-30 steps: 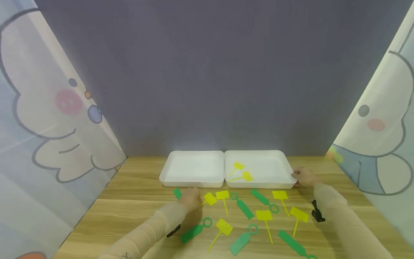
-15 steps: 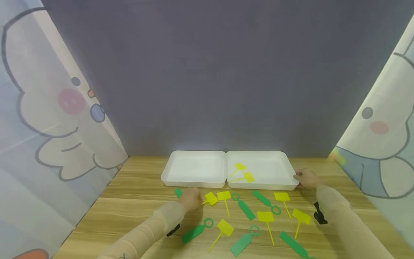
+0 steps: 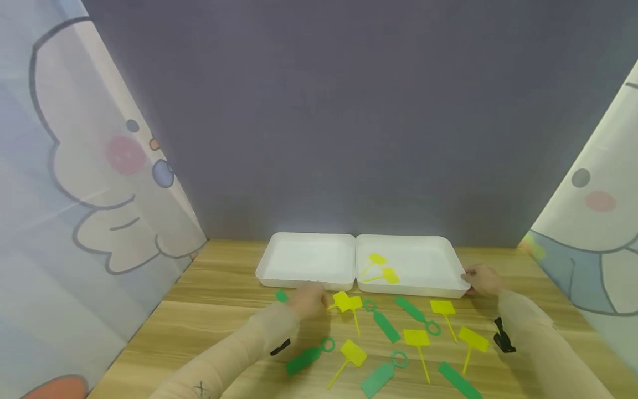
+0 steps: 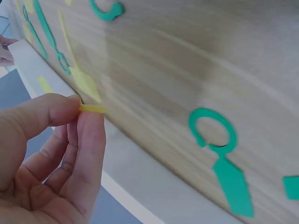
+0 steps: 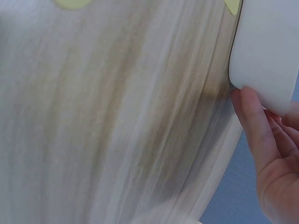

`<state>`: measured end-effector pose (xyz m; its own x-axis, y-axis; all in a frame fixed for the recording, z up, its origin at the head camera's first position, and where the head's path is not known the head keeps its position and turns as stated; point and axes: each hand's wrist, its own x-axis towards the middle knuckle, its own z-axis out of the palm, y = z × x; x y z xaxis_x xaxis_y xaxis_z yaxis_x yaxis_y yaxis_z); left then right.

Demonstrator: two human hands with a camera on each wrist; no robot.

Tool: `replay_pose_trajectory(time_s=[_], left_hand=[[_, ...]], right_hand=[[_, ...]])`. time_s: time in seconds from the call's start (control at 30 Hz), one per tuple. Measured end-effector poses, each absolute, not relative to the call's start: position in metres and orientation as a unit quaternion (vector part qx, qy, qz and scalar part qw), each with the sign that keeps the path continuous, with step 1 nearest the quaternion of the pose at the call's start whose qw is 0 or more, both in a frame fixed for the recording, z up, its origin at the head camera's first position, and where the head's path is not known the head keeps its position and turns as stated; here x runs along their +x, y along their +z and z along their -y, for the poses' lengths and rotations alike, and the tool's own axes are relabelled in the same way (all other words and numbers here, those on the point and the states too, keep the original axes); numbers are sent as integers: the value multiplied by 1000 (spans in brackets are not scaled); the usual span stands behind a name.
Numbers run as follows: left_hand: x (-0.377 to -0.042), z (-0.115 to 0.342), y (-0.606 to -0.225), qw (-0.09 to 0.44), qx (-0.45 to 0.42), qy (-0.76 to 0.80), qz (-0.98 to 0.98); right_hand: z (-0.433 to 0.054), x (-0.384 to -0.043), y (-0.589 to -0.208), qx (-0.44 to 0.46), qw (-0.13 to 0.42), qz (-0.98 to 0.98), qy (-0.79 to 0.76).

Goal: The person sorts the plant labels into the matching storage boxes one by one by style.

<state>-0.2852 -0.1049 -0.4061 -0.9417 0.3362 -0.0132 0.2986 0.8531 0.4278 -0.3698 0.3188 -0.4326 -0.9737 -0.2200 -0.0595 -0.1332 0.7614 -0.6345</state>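
Note:
My left hand (image 3: 307, 301) pinches a yellow T-shaped plant label (image 4: 93, 108) between thumb and fingertips, seen edge-on in the left wrist view. In the head view this label overlaps another yellow plant label (image 3: 355, 303) lying on the table. At the right, my right hand (image 3: 482, 280) grips the near right corner of the right white tray (image 3: 413, 290); its fingers (image 5: 254, 116) lie against the tray wall. Two yellow labels (image 3: 390, 276) lie inside that tray. The left white tray (image 3: 304, 283) stands beside it and holds nothing.
Several green ring-ended plant tags (image 3: 386, 327) and more yellow labels (image 3: 416, 337) are spread over the wooden table (image 3: 214, 310). One green tag (image 3: 281, 296) is partly behind the left hand. A dark panel (image 3: 319, 122) rises behind the trays, with printed curtains (image 3: 75, 249) at the sides.
My left hand has moved slightly right and toward the trays with the yellow plant label. The right hand stays at the tray corner. The head view has turned a little left.

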Motion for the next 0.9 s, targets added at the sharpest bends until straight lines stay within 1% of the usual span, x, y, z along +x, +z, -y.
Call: replay_pose_trajectory(time_s=[0.17,0.27,0.53,0.9], left_hand=[[-290,98,-398,49,161,207,-964],[-294,96,-391,39,172,197,-964],[-309,82,-362,55,175,211,-960],[-337,46,-355,56,179,205,-961]], right_hand=[[-317,-369,-434,-92,67,-937,-331],[-313,-372,-435,-93,63,-938,-328],[-305,-378,-439,-96,48,-938,-330],[-301,-376,-436,-94,46,-929,-354]])
